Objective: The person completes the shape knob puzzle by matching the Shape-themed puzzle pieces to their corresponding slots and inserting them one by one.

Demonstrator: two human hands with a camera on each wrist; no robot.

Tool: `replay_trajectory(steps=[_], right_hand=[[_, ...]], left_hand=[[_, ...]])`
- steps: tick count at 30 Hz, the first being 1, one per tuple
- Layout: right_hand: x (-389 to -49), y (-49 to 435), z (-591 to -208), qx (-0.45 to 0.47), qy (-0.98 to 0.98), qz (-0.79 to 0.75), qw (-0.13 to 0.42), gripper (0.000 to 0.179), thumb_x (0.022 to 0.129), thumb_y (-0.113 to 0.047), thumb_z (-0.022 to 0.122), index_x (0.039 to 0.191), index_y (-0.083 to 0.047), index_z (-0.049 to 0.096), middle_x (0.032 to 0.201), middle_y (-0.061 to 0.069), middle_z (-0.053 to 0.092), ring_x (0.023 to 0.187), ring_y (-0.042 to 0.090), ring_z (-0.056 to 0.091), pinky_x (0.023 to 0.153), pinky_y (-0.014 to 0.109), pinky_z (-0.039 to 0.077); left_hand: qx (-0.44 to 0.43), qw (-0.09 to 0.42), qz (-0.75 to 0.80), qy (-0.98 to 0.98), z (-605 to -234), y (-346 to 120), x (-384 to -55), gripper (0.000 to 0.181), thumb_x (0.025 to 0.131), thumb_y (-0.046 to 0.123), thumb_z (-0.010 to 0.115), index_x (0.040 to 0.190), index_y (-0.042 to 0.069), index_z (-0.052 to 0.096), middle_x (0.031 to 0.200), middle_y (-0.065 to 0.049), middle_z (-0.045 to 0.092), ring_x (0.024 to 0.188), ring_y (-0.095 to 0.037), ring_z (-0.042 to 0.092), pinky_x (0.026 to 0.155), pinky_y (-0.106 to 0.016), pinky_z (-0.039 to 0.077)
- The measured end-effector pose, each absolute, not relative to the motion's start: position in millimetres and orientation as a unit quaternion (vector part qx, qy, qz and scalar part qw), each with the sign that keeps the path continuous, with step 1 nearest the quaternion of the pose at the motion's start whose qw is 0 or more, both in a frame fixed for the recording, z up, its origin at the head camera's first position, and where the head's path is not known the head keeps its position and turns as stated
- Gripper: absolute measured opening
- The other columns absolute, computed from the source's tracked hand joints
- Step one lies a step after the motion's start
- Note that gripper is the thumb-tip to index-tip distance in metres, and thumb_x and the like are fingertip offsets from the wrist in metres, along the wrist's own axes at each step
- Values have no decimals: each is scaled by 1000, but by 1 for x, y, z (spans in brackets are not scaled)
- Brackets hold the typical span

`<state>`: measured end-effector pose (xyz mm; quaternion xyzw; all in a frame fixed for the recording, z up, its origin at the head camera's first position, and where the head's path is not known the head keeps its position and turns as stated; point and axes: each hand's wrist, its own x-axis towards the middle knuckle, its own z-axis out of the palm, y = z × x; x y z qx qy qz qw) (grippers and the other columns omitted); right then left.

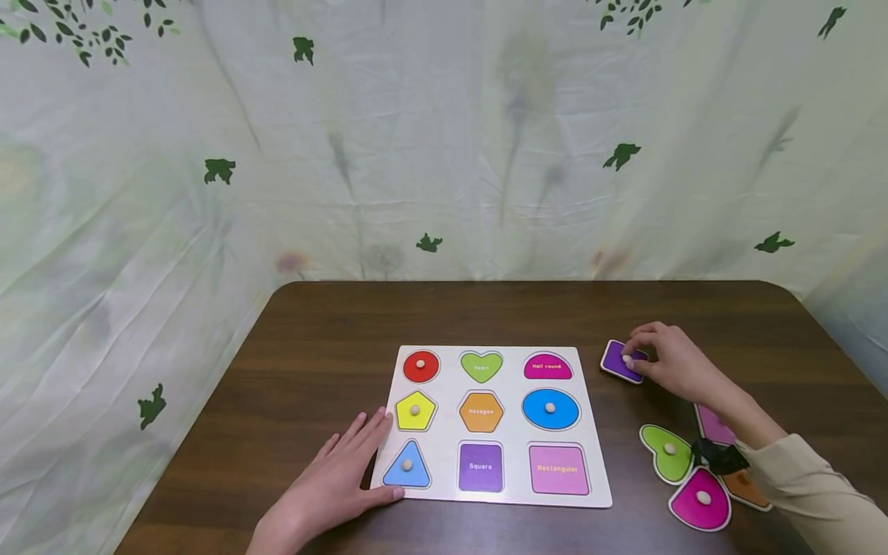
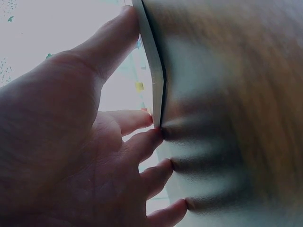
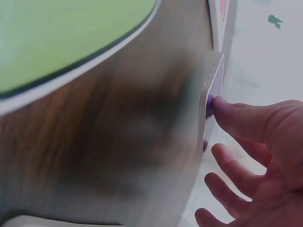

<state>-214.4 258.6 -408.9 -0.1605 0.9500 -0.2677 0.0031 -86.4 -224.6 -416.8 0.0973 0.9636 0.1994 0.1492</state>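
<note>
My left hand point(image 1: 340, 472), fingers spread, touches the left edge of the white shape-puzzle board point(image 1: 445, 432), where the red circle point(image 1: 421, 373), yellow pentagon point(image 1: 415, 420), blue triangle point(image 1: 407, 476) and blue oval point(image 1: 536, 409) sit. Just right of it, my right hand point(image 1: 673, 360) pinches the purple square point(image 1: 617, 360) by its knob point(image 1: 627, 359); I can't tell whether it's lifted. Nearer me lie the green heart point(image 1: 664, 456), magenta half-round point(image 1: 697, 512) and partly hidden orange piece point(image 1: 746, 492).
</note>
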Motion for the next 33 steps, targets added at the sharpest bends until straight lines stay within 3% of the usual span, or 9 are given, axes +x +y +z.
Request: replay_trajectory(steps=[24,33], right_hand=[[-178,208,-391,-220,931,-282,-70,17,83,-2,77,95,-14,72,123,20,56,118,44,45,96,64,39],[-166,189,-393,-249,919,-298,-64,21,83,-3,78,95,-18,70,122,16,57,118,39,47,93,61,45]], left_hand=[[93,150,198,964,-416,-223,-86,104,73,65,74,156,19,31,161,1,25,148,-31,16,112,-64,17],[91,154,198,964,-416,-223,-87,105,73,65,75,156,19,30,161,0,25,148,-32,16,112,-64,17]])
